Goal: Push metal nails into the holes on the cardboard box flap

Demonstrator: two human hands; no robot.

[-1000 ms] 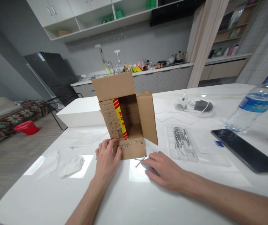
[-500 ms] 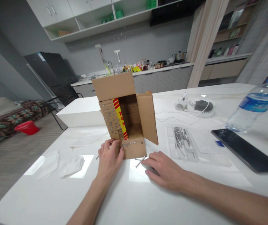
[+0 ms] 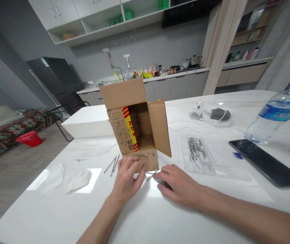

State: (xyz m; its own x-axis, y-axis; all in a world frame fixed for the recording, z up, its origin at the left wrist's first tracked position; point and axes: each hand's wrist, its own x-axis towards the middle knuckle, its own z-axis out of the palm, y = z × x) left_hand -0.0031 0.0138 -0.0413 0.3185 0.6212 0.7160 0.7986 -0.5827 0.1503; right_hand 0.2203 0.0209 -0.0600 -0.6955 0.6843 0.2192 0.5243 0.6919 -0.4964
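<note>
An open cardboard box (image 3: 157, 125) stands upright on the white table (image 3: 147, 217), with red and yellow tape on one inner flap and rows of nail heads stuck in its left and lower flaps. My left hand (image 3: 128, 178) lies against the lower flap, fingers curled on its front edge. My right hand (image 3: 177, 184) rests flat on the table just right of the box, fingertips by a loose nail (image 3: 152, 175). Two loose nails (image 3: 113, 164) lie left of the box.
A clear plastic tray (image 3: 210, 159) with several nails sits to the right. Beyond it lie a black tablet (image 3: 266, 162), a water bottle (image 3: 276, 113) and a white dish with cables (image 3: 217, 115). Folded white tissues (image 3: 66, 178) lie at the left.
My left hand has slid right along the lower flap, uncovering two nails on the table left of the box. My right hand has stayed in place.
</note>
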